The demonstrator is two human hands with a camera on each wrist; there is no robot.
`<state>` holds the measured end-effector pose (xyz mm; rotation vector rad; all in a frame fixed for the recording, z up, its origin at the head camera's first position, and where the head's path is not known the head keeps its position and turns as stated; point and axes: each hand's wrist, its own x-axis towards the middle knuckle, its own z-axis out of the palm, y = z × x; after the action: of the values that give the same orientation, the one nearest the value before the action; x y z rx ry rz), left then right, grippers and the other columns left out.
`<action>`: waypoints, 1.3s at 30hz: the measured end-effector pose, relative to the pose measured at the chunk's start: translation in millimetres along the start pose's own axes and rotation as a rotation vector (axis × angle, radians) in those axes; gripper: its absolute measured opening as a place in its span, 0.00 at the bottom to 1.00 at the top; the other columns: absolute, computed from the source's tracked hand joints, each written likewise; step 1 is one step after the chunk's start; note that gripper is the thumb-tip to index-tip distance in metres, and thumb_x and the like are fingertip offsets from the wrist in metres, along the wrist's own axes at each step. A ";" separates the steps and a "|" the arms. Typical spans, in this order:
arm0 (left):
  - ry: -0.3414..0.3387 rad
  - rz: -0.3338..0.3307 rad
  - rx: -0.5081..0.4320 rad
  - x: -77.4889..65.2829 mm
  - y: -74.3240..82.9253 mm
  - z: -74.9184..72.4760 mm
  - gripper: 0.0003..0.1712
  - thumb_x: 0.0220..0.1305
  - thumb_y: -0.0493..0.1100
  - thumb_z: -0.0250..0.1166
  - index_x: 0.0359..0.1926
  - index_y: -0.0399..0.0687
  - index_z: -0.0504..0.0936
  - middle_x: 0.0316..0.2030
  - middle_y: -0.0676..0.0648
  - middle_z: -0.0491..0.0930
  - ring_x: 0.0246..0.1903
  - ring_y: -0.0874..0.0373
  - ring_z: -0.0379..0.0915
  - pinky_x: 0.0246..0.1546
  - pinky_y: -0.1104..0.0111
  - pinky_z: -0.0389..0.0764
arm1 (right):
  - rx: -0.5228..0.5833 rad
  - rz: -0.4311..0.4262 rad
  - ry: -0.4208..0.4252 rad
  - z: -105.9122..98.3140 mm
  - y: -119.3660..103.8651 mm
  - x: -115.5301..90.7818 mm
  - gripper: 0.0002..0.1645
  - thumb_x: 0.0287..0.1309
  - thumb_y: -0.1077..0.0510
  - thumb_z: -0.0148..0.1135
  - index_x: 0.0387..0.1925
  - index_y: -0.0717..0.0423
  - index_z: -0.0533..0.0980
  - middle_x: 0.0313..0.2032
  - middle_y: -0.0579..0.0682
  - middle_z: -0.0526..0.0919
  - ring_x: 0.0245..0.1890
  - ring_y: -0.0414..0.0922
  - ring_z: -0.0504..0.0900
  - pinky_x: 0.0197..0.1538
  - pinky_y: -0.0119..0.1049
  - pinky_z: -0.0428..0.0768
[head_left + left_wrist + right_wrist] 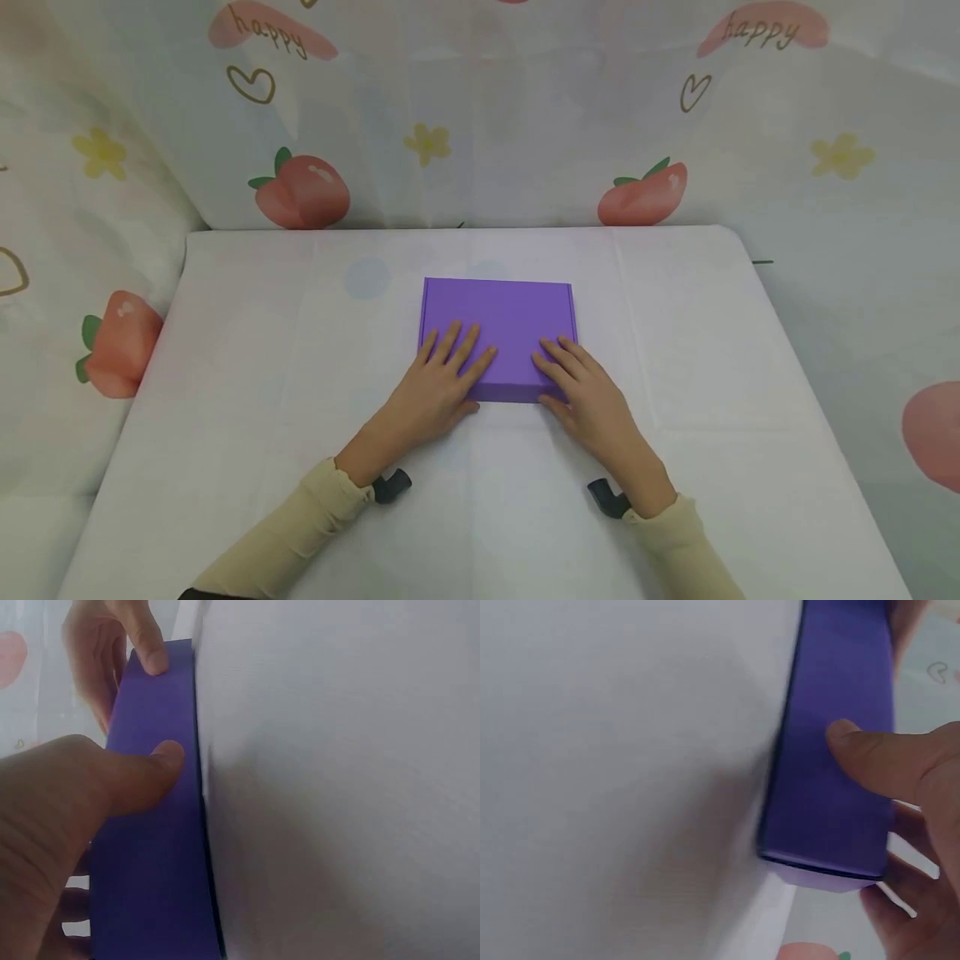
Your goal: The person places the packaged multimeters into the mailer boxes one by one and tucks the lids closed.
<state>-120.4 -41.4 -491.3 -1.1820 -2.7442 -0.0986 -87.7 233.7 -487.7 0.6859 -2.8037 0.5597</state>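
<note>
A flat purple cardboard box (498, 321) lies closed on the white-covered table, its narrow front side toward me. Over the left part of its lid rests my left hand (431, 396), fingers straight and spread. My right hand (596, 404) touches the lid near the right front corner with extended fingers. In the left wrist view, the left thumb (161, 769) lies against the box's front side, and the right hand (112, 649) shows farther along the same side. The right wrist view has the right thumb (862, 750) on that front side, with other fingers partly hidden behind the box.
A white cloth covers the table (300, 333). Behind it hangs a pale curtain (517, 125) with peaches, flowers and "happy" lettering; more of it hangs at the left. Dark curved pieces stick out at the left wrist (392, 486) and the right wrist (607, 498).
</note>
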 end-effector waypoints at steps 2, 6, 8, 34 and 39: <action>-0.001 0.001 -0.006 -0.7 0.4 -0.6 0.46 0.67 0.61 0.70 0.79 0.52 0.65 0.79 0.36 0.61 0.79 0.33 0.55 0.76 0.38 0.61 | 0.003 -0.003 0.009 1.1 -0.2 -1.0 0.38 0.49 0.62 0.82 0.64 0.59 0.80 0.71 0.59 0.77 0.73 0.62 0.71 0.74 0.58 0.71; 0.004 -0.001 -0.011 0.3 -0.4 -2.1 0.44 0.67 0.60 0.70 0.79 0.52 0.66 0.78 0.36 0.63 0.78 0.34 0.57 0.76 0.39 0.63 | -0.012 -0.011 0.000 0.2 0.4 -1.4 0.39 0.49 0.61 0.82 0.65 0.58 0.79 0.71 0.58 0.76 0.74 0.61 0.71 0.75 0.56 0.70; 0.008 0.002 -0.011 1.8 -0.8 -2.5 0.43 0.68 0.59 0.69 0.78 0.53 0.67 0.78 0.37 0.64 0.78 0.34 0.58 0.75 0.39 0.64 | -0.029 -0.017 -0.014 -1.8 1.1 -1.1 0.40 0.50 0.61 0.82 0.65 0.58 0.79 0.71 0.58 0.76 0.74 0.61 0.71 0.75 0.55 0.70; 0.010 -0.566 -0.781 -25.0 -13.9 1.7 0.64 0.60 0.43 0.79 0.84 0.44 0.44 0.81 0.32 0.52 0.80 0.36 0.52 0.79 0.44 0.58 | 0.536 0.421 -0.056 4.0 17.7 -19.8 0.64 0.56 0.72 0.73 0.83 0.59 0.43 0.81 0.65 0.54 0.77 0.68 0.62 0.71 0.61 0.72; -0.011 -0.609 -0.910 -28.5 -20.2 0.2 0.64 0.60 0.37 0.77 0.85 0.47 0.42 0.80 0.36 0.58 0.75 0.39 0.65 0.76 0.48 0.67 | 0.515 0.444 -0.082 4.5 18.8 -19.2 0.63 0.56 0.73 0.72 0.84 0.56 0.46 0.80 0.65 0.56 0.77 0.67 0.63 0.71 0.58 0.74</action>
<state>-115.8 -75.7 -496.2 -0.3564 -3.0036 -1.5131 -80.4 254.9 -503.0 0.1460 -2.9093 1.3908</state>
